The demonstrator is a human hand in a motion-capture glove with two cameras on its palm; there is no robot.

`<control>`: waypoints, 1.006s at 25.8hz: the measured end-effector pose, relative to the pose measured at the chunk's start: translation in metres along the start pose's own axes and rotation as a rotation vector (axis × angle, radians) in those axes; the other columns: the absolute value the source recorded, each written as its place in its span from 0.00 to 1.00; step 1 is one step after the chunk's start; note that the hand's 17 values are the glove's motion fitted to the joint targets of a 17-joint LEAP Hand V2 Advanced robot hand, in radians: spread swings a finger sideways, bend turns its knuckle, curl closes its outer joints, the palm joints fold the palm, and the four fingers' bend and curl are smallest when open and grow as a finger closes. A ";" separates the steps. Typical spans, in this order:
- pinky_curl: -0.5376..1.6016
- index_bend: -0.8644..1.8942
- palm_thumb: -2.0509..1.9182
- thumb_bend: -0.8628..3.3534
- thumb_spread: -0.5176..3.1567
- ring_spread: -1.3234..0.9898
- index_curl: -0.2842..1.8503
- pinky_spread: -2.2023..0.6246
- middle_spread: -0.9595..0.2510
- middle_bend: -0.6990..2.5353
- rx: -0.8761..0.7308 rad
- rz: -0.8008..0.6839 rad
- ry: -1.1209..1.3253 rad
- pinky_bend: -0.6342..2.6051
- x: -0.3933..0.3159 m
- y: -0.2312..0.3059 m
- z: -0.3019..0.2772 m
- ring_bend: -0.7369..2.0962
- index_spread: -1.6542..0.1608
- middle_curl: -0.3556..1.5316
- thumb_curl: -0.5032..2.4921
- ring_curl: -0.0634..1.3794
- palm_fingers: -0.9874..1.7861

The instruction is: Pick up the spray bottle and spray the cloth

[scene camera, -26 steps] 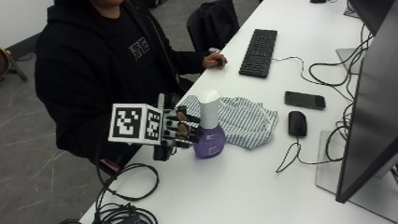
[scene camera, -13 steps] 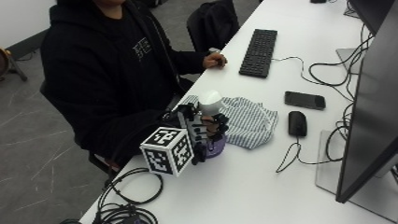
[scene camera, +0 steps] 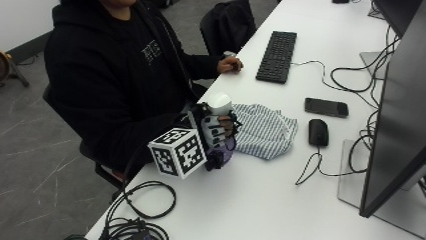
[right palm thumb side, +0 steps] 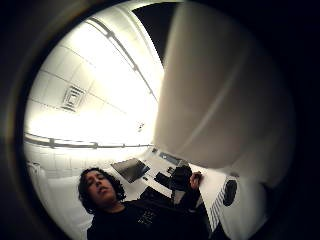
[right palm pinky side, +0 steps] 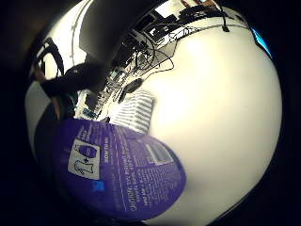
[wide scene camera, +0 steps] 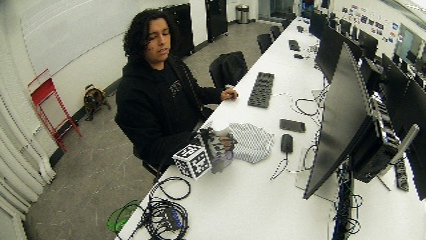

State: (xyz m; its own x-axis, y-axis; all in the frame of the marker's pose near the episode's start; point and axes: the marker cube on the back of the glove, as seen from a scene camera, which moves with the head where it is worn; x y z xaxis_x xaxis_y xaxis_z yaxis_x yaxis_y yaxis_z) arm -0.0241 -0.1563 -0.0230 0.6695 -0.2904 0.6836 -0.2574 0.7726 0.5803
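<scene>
In the outside view my gloved right hand (scene camera: 213, 131) grips a spray bottle with a white head (scene camera: 219, 103) and purple body (scene camera: 227, 147), fingers curled round its neck. The bottle is upright at the near edge of the white table (scene camera: 266, 200), right beside a blue-and-white striped cloth (scene camera: 267, 131) that lies crumpled on the table. The bottle's purple label (right palm pinky side: 117, 174) fills much of the little finger side palm view, with the cloth (right palm pinky side: 136, 110) beyond it. Its white head (right palm thumb side: 220, 100) looms in the thumb side palm view. The wide outside view shows the hand (wide scene camera: 214, 145) and the cloth (wide scene camera: 251, 142).
A black mouse (scene camera: 318, 132) and a phone (scene camera: 326, 107) lie past the cloth. A black keyboard (scene camera: 277, 50) sits farther along, the person's bare left hand (scene camera: 230, 64) beside it. A monitor (scene camera: 393, 115) stands behind; coiled cables (scene camera: 143, 202) lie at the table's near end.
My hand has gone from beside the bottle to wrapped round its neck, and the wrist has turned. The bottle stays by the cloth's edge.
</scene>
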 end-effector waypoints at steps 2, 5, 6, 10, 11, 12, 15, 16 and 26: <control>0.42 0.38 0.77 0.25 0.30 0.50 0.28 0.73 0.67 0.39 -0.041 -0.007 0.037 0.31 -0.008 0.003 -0.010 0.48 0.75 0.43 0.32 0.32 0.82; 0.43 0.39 0.77 0.24 0.28 0.49 0.29 0.72 0.66 0.39 -0.108 -0.004 0.112 0.32 -0.023 -0.004 -0.023 0.48 0.75 0.44 0.33 0.33 0.82; 0.43 0.39 0.77 0.24 0.27 0.49 0.30 0.72 0.66 0.39 -0.130 0.001 0.143 0.32 -0.028 -0.009 -0.025 0.48 0.75 0.44 0.33 0.33 0.82; 0.44 0.40 0.78 0.23 0.25 0.49 0.31 0.72 0.65 0.39 -0.259 0.030 0.322 0.32 -0.045 -0.038 -0.016 0.48 0.75 0.45 0.34 0.34 0.83; 0.44 0.40 0.78 0.23 0.24 0.49 0.32 0.71 0.65 0.39 -0.324 0.045 0.380 0.32 -0.051 -0.040 -0.017 0.48 0.75 0.45 0.35 0.34 0.83; 0.44 0.40 0.78 0.22 0.24 0.49 0.32 0.71 0.65 0.39 -0.397 0.061 0.439 0.32 -0.056 -0.038 -0.019 0.48 0.75 0.45 0.35 0.35 0.82; 0.44 0.40 0.78 0.22 0.23 0.49 0.33 0.71 0.65 0.39 -0.565 0.088 0.616 0.32 -0.067 -0.039 -0.020 0.48 0.75 0.45 0.36 0.35 0.82; 0.44 0.40 0.78 0.22 0.23 0.49 0.33 0.71 0.65 0.39 -0.609 0.093 0.671 0.32 -0.069 -0.041 -0.017 0.48 0.75 0.46 0.36 0.35 0.82; 0.45 0.40 0.79 0.20 0.21 0.49 0.36 0.71 0.65 0.39 -1.013 0.118 1.105 0.33 -0.058 -0.026 0.033 0.48 0.75 0.47 0.38 0.36 0.82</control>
State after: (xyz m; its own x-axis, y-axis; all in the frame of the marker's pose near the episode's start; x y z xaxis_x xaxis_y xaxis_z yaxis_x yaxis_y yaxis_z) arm -0.0795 -0.1780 -0.0629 0.9724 0.0026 -0.2334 -0.0774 0.9470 -0.3119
